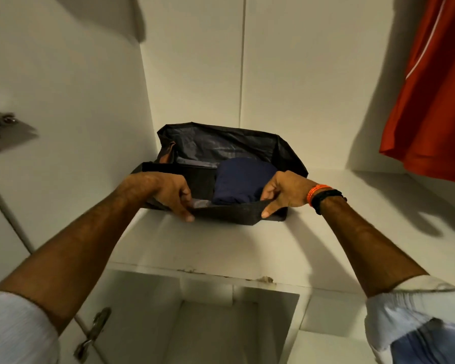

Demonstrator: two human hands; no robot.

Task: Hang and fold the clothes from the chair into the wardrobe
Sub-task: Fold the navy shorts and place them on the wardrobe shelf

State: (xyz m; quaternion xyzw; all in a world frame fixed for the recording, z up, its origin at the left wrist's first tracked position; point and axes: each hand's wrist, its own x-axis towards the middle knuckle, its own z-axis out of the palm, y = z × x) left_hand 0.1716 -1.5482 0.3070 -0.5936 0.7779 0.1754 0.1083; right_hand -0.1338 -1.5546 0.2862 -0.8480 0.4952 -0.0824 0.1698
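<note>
Black fabric bin fills shelf left corner, tight against side wall. Bare shelf to its right; red garment hangs over that end. Open cubby below.

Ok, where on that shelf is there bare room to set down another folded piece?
Bare shelf runs right of the black fabric box, below the red garment. The strip in front is narrow. The box's right half holds a navy bundle.

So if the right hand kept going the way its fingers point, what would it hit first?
Probably the left hand, which holds the same front rim of the black fabric storage box as the right hand; depth is unclear.
</note>
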